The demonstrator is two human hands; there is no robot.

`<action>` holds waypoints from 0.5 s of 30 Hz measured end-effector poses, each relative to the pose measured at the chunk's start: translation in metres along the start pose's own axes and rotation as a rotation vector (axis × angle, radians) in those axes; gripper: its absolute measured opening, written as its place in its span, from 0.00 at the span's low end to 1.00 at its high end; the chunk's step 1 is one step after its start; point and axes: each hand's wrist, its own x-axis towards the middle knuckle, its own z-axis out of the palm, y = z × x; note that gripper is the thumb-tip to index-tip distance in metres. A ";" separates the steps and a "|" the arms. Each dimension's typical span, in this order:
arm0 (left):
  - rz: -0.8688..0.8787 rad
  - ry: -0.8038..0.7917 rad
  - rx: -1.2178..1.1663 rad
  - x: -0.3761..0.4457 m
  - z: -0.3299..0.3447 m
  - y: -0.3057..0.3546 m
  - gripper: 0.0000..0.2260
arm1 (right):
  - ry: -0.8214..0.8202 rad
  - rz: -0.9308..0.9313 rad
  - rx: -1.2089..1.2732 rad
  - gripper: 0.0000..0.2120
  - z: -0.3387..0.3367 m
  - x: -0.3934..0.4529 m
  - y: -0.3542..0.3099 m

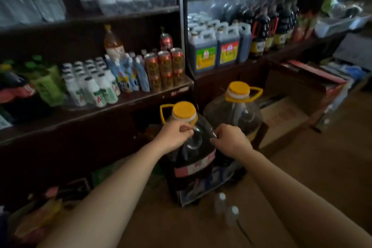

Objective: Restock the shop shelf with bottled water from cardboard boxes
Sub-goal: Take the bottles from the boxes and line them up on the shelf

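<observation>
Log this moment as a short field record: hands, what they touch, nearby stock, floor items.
left hand: left hand grips the shoulder of the near jug, just under its yellow cap
right hand: right hand rests curled on the same jug's right shoulder
second jug: far jug, yellow cap and handle, stands behind and to the right
shelf: white bottles and red cans on the middle shelf
floor: two small clear bottles stand near the near jug; open cardboard box to the right

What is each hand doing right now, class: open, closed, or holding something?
Left hand: fingers curled on the near jug's shoulder, gripping it.
Right hand: curled against the same jug, apparently gripping.
</observation>
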 end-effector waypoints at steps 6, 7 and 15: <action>-0.029 -0.089 -0.038 0.028 0.142 -0.110 0.15 | -0.050 0.087 0.052 0.07 0.141 0.002 0.119; -0.037 -0.127 -0.047 0.033 0.165 -0.127 0.16 | -0.056 0.100 0.044 0.07 0.162 0.003 0.138; -0.148 -0.313 -0.129 0.084 0.339 -0.248 0.30 | -0.012 0.196 0.116 0.08 0.305 0.008 0.271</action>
